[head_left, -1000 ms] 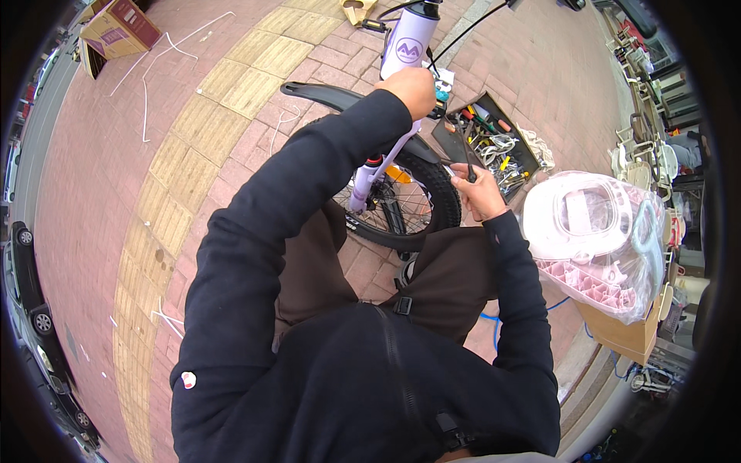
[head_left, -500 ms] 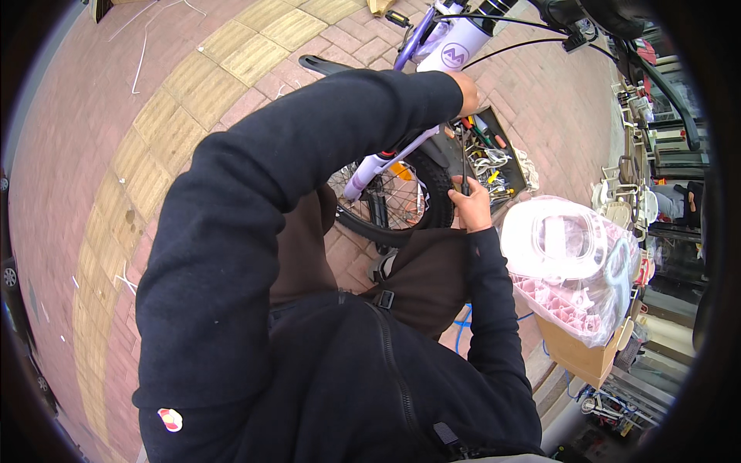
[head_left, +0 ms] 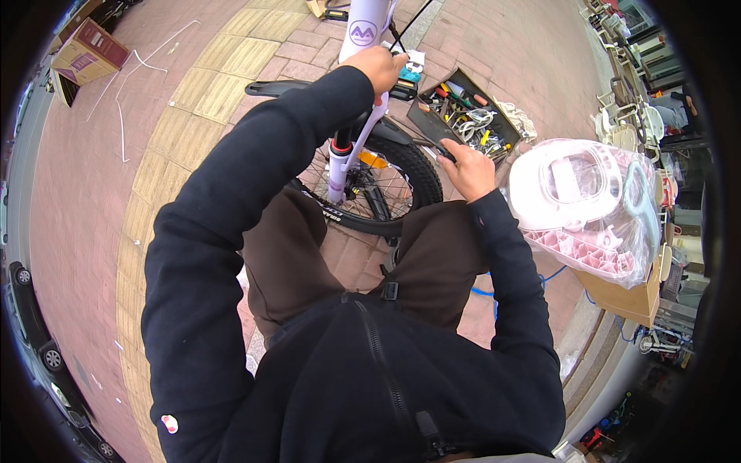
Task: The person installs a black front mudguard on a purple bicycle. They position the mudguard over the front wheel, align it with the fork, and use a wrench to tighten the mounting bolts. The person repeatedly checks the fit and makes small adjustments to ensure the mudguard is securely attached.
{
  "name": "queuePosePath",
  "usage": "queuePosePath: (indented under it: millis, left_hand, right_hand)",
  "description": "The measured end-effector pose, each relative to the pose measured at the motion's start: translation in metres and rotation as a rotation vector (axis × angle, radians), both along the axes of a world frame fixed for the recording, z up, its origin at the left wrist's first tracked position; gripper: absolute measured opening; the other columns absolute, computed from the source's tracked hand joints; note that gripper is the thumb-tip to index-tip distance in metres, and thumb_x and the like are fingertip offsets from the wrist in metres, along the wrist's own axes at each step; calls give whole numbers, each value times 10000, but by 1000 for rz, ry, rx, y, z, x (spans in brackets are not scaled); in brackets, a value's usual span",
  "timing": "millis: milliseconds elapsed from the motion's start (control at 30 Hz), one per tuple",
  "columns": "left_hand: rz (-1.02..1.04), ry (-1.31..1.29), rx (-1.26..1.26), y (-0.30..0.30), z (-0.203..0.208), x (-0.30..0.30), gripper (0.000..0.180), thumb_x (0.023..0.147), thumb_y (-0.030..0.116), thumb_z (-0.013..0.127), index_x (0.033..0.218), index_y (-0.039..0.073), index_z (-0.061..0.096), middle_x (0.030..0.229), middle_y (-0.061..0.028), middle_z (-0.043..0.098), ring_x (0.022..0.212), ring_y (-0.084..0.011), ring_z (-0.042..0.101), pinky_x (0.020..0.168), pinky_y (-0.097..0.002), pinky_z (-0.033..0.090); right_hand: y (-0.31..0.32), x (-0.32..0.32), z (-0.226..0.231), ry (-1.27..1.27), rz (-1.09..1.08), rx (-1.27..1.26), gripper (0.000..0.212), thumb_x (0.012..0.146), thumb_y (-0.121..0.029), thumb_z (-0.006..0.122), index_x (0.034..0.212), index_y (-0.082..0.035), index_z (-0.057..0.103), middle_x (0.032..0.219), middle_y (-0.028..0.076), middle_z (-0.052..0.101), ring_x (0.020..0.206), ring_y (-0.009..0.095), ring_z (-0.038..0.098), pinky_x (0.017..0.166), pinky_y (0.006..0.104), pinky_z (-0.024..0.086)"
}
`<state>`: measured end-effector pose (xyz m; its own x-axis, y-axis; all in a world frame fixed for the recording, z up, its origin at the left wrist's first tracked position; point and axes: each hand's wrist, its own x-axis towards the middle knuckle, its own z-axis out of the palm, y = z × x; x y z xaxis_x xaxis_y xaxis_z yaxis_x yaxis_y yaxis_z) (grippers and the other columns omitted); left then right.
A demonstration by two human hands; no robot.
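A lilac bicycle (head_left: 363,32) stands in front of me, its front wheel (head_left: 434,179) between my knees. My left hand (head_left: 377,71) is closed at the top of the fork, just below the head tube; the fingers' far side is hidden. My right hand (head_left: 471,171) is closed round the dark handle of a thin-shafted tool, apparently a screwdriver (head_left: 446,153), beside the tyre. Its tip lies near the black mudguard (head_left: 392,131). Beyond that hand sits an open toolbox (head_left: 428,123) holding pliers, screwdrivers and many loose metal tools.
To the right, plastic-wrapped pink and white parts (head_left: 571,189) lie on a cardboard box (head_left: 621,302). A blue hose (head_left: 552,275) runs on the paving. Another carton (head_left: 91,52) stands far left, near white strips. Parked cars (head_left: 35,309) line the left edge; chairs (head_left: 625,137) stand far right.
My left hand has drawn back and left onto the fork top, away from the toolbox. The right hand still holds the tool, now tilted leftward. The handlebar has left the view.
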<state>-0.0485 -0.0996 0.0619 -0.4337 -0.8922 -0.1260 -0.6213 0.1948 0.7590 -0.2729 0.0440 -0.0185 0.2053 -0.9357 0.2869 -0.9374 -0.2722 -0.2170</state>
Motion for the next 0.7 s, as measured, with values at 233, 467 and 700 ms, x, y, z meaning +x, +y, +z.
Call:
queuePosePath:
  millis: [233, 467, 700]
  left_hand:
    - [20, -40, 24, -2, -4, 2, 609, 953, 430, 382, 736, -102, 585, 554, -167, 576, 444, -226, 616, 467, -307, 490]
    - [-15, -25, 26, -2, -1, 5, 602, 949, 441, 385, 744, -87, 588, 549, -152, 575, 433, -218, 608, 453, -298, 478]
    - [-13, -31, 64, 0, 1, 4, 580, 943, 430, 394, 753, -84, 584, 558, -149, 573, 422, -213, 595, 447, -296, 474]
  right_hand:
    - [-5, 7, -8, -56, -12, 18, 269, 769, -290, 671, 1000, -164, 618, 738, 74, 621, 684, 293, 620, 567, 405, 480]
    - [-4, -2, -7, -262, 66, 119, 279, 738, -103, 665, 1003, -38, 608, 846, 116, 607, 697, 294, 610, 620, 389, 481]
    - [-6, -12, -7, -260, 141, 64, 274, 740, -133, 685, 999, -63, 627, 794, 67, 579, 688, 241, 608, 574, 343, 470]
